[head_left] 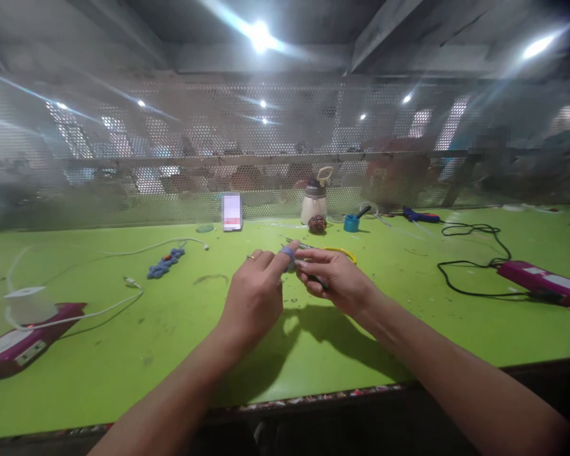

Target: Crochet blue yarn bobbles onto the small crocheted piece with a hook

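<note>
My left hand (pixel 256 288) is closed, its fingertips pinching a small blue-violet yarn piece (pixel 289 253), with a strand looped over the index finger. Close against it, my right hand (pixel 335 277) is closed on a thin tool whose dark handle end (pixel 322 284) shows below the fingers; its tip is hidden. Both hands meet above the table. Just behind my right hand lie scissors with a yellow handle (pixel 349 253), partly covered. To the left, a blue knitted strip (pixel 166 263) with a red spot rests on the green table (pixel 180 348).
Behind the hands stand a phone (pixel 232 211), a white bottle (pixel 314 206), a dark yarn ball (pixel 317 224) and a blue pot (pixel 351 223). A blue glue gun (pixel 420 216) lies at right. Purple power strips (pixel 544 282) with cables occupy both sides.
</note>
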### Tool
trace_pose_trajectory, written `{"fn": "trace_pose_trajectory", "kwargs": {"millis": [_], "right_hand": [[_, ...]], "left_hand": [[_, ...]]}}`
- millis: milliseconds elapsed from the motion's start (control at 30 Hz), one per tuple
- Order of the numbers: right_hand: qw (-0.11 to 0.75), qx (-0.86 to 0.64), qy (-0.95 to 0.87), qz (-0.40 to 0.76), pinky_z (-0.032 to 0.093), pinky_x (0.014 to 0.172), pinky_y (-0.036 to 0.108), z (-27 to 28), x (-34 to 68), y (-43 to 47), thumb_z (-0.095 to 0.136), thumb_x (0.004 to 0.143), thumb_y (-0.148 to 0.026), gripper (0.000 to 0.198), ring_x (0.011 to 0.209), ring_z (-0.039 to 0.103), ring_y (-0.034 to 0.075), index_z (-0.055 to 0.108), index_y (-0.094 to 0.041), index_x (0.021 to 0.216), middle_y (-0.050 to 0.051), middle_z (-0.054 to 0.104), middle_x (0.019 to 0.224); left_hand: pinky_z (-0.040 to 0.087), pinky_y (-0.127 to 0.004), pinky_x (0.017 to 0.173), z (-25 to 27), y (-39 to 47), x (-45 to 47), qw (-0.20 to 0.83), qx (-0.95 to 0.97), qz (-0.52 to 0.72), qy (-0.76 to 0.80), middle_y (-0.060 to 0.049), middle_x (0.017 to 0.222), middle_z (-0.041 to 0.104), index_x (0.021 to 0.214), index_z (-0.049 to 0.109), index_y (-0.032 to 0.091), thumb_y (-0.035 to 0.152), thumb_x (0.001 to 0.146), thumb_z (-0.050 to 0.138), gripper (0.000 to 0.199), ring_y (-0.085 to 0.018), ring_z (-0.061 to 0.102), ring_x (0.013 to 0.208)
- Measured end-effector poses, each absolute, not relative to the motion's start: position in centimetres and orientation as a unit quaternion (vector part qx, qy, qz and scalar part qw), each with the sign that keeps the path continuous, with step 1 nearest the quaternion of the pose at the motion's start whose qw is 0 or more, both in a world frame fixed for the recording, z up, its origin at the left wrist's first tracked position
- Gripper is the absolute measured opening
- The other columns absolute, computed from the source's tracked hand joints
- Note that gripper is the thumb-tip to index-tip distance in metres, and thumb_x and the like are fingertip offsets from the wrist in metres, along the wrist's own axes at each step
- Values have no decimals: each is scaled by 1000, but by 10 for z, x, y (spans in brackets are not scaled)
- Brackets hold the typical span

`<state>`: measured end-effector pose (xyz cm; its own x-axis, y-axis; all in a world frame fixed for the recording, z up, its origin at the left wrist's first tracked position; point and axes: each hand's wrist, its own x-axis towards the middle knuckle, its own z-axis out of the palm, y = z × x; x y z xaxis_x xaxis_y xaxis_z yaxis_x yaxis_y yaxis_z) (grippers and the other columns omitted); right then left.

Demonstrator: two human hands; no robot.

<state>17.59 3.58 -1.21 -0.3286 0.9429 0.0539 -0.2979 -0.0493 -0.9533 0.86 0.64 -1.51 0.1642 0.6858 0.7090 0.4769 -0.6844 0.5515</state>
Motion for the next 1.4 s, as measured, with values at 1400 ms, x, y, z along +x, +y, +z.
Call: {"fn": "trace_pose_trajectory", "kwargs": {"millis": [1400], "right_hand": [[385, -238, -751, 480, 19, 43, 22, 2, 202, 33, 62, 84, -17, 31, 42, 29, 5, 73, -14, 112, -9, 36, 48]], "left_hand": [[42, -30, 74, 11, 16, -22, 622, 527, 486, 315, -2, 74, 69, 98, 76, 15, 8, 63, 78, 36, -13, 61, 71]]}}
